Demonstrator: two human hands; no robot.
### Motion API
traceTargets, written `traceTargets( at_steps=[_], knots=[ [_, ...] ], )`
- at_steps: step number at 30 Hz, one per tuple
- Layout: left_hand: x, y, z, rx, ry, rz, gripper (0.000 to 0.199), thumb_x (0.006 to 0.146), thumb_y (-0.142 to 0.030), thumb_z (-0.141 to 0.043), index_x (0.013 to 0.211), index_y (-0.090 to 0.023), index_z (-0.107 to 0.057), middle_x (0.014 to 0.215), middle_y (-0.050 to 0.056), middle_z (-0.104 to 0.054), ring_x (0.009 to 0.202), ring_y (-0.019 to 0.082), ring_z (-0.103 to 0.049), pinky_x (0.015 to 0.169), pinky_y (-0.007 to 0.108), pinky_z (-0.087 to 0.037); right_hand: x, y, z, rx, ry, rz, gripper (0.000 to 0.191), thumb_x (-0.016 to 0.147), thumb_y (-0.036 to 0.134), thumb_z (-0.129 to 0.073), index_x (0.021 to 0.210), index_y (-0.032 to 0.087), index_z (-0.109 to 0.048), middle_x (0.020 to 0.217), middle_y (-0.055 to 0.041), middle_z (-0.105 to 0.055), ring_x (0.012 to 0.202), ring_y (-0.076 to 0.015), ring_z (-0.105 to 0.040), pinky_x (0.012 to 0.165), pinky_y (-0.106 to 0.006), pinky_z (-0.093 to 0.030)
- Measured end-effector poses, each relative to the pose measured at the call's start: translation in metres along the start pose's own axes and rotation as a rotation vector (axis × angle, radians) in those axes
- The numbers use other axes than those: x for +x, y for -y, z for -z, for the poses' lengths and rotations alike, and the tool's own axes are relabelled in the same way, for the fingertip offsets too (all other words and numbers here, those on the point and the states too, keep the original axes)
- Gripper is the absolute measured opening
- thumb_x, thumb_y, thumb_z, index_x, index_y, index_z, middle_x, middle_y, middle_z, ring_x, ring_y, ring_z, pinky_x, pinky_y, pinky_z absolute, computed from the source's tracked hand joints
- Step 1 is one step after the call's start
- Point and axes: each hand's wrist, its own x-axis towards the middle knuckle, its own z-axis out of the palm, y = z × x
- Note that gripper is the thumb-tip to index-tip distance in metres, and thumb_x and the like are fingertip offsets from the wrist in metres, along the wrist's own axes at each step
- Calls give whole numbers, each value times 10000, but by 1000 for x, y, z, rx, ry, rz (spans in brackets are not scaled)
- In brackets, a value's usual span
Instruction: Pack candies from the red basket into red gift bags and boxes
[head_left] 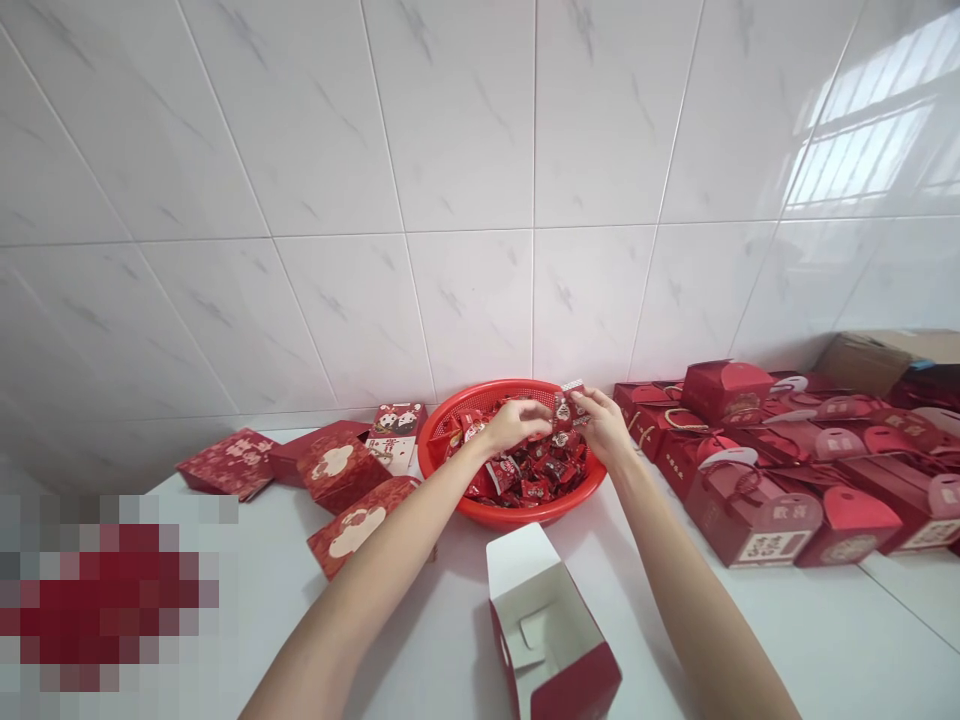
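A red plastic basket (517,519) full of small red wrapped packets (536,490) stands against the tiled wall. Above its right side, my right hand (602,425) pinches a dark red packet (564,408) with a pale top edge. My left hand (517,424) is over the middle of the basket, its fingers curled close to that packet's left side; whether they grip anything is hidden. In front of the basket, between my forearms, an open box (551,625) with a white inside and red outside stands with its flap up.
Several closed red gift boxes (765,515) crowd the right side, with a brown cardboard box (870,360) behind them. Left of the basket lie several flatter red boxes (341,470) and a box with cartoon figures (395,425). The lower left corner is pixelated.
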Motion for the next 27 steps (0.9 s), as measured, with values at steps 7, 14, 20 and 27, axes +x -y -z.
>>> traceTargets(
  at_steps=[7,14,20,27],
  knots=[
    [-8,6,-4,496,222,18,181,680,-280,-799,832,-197,-750,782,10,-727,750,188,-656,689,253,-478,6,-2,3,59,-61,13,354,499,359,-894,698,216,-638,639,28,-640,598,-134,-568,558,-270,-482],
    [-7,-5,2,508,-148,-99,423,971,-440,-393,660,-186,-529,661,8,-569,692,178,-543,703,290,-420,-2,2,-5,17,-5,-63,341,465,322,-904,712,201,-702,724,-2,-717,692,-170,-643,619,-280,-514],
    [-10,-8,-1,451,-132,-121,457,959,-500,-414,673,-175,-562,629,-13,-558,639,153,-534,650,268,-423,-5,0,-7,-33,24,-93,350,473,279,-898,763,191,-722,736,-24,-739,717,-199,-687,655,-307,-542],
    [-10,6,-1,491,324,59,189,559,-190,-814,737,-222,-758,661,-29,-709,611,158,-626,586,219,-446,3,-3,0,-16,-60,-24,318,511,264,-867,763,216,-679,731,-5,-730,774,-212,-707,678,-317,-563]
  ],
)
